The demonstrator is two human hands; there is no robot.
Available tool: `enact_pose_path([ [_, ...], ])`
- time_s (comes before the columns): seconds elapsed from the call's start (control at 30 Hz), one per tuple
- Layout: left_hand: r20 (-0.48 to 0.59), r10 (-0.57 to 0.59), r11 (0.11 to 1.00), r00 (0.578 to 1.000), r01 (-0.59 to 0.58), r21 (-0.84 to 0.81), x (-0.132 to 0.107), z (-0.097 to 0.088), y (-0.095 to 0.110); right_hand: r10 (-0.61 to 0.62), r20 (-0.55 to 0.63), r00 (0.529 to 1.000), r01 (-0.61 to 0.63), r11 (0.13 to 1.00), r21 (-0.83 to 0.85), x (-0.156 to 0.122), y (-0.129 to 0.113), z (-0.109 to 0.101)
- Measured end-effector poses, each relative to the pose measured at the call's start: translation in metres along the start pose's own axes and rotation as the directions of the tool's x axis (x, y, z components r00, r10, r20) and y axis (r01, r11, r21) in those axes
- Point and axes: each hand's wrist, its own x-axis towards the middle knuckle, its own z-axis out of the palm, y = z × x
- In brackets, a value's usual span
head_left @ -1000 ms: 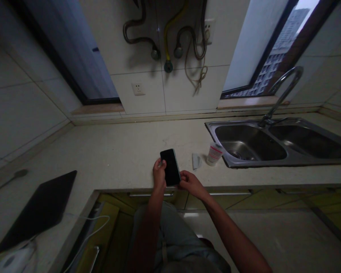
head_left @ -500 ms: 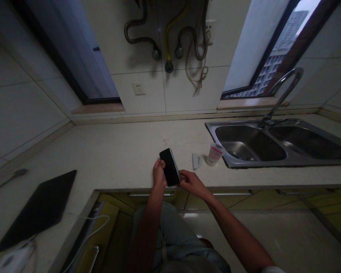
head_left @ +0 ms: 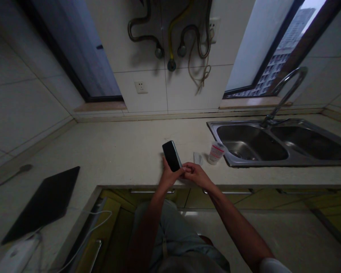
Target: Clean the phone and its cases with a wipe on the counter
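At centre frame, left hand [head_left: 167, 175] grips a dark phone [head_left: 172, 156] upright; right hand [head_left: 195, 173] seemingly pinches its lower edge.

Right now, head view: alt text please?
Both hands, left hand and right hand, hold a dark phone tilted above the pale countertop. A small cup stands beside a steel double sink; a black board lies left.
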Motion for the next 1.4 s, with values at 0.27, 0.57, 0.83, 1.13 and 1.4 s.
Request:
enact_pose_path([
  [0.27,0.179,-0.001,0.983,0.984,0.033,-0.178,0.002,-0.006,0.013,-0.049,-0.033,0.998,0.041,0.973,-0.226,-0.002,0.000,0.002],
  [0.57,0.020,-0.078,0.964,0.997,0.081,-0.254,0.011,0.003,0.016,-0.240,-0.015,0.971,0.176,0.750,-0.637,0.001,-0.020,0.016],
  [0.83,0.213,-0.205,0.840,0.955,0.283,-0.463,0.016,0.003,0.017,-0.330,0.099,0.939,0.296,0.625,-0.722,0.004,-0.006,0.022],
  [1.13,0.327,-0.241,0.782,0.914,0.382,-0.493,-0.001,-0.014,0.036,-0.298,-0.143,0.944,0.127,0.727,-0.675,0.014,0.001,-0.010],
  [1.4,0.118,-0.226,0.886,0.967,0.254,-0.387,0.005,-0.037,0.015,0.032,-0.366,0.930,0.021,0.990,0.140,0.011,0.016,-0.016],
])
